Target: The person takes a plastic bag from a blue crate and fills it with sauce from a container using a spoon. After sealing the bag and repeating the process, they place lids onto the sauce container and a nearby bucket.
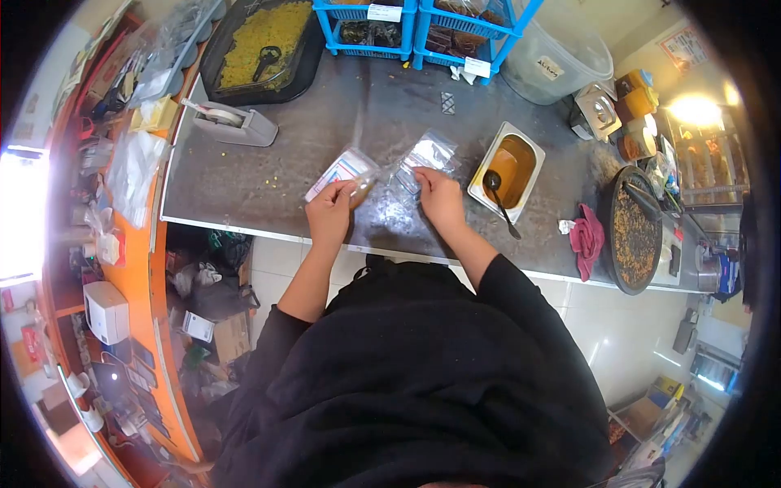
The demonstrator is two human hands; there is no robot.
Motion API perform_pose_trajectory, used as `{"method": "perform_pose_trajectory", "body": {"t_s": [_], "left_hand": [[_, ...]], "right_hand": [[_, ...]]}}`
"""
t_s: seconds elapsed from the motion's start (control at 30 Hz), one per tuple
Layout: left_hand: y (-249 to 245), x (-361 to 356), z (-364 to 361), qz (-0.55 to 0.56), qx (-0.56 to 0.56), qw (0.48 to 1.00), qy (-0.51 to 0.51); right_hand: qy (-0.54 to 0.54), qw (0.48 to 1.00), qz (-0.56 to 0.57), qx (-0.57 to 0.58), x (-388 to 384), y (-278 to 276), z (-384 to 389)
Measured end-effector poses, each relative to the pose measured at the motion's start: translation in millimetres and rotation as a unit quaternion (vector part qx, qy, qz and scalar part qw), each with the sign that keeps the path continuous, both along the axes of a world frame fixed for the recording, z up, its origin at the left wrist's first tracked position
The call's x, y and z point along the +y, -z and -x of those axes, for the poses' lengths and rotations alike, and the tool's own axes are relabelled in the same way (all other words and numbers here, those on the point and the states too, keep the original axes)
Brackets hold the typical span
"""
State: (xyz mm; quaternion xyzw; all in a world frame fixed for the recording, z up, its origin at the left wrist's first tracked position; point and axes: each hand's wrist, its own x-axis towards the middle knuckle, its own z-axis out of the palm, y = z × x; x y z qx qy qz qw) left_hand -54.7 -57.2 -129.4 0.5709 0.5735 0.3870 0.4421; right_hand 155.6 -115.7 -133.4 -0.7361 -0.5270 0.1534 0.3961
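My left hand (329, 213) pinches the lower right edge of a clear plastic packet (346, 169) with a red and blue printed label, over the dark metal counter (268, 191). To its right, my right hand (442, 198) has its fingers closed on the lower edge of clear plastic bags (429, 153) lying on the counter. A gap separates the hands. Right of my right hand stands a metal tray (508, 167) of brown liquid with a black ladle (494, 184) in it, its handle hanging over the tray's near edge.
A tape dispenser (236, 126) and a black pan of yellow food (264, 45) stand at the left. Blue racks (415, 49) and a clear tub (557, 57) are at the back. A red cloth (586, 241) lies beside a round dark tray (634, 232) at the right.
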Motion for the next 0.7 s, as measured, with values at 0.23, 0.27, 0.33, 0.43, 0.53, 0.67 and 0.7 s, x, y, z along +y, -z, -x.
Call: {"method": "perform_pose_trajectory", "body": {"t_s": [0.23,0.27,0.33,0.43,0.53,0.67,0.7], "left_hand": [[2,36,26,-0.05,0.205,0.977,-0.01],[4,38,26,-0.079,0.234,0.969,-0.007],[-9,36,19,-0.203,0.258,0.943,-0.045],[-44,22,-2,-0.153,0.181,0.97,0.061],[-49,3,-21,-0.006,0.053,0.978,0.201],[-58,-9,-36,0.018,-0.043,0.963,0.264],[-64,-12,-37,0.041,-0.067,0.963,0.257]], "right_hand": [[0.058,0.988,0.059,-0.133,26,29,-16],[0.062,0.99,0.044,-0.121,26,28,-16],[0.069,0.993,0.011,-0.098,26,23,-16],[0.053,0.996,-0.067,0.026,19,-3,-2],[0.007,0.983,0.016,0.181,-1,-54,21],[-0.038,0.982,-0.001,0.185,-24,-84,22],[-0.038,0.986,-0.019,0.163,-28,-94,20]]}}
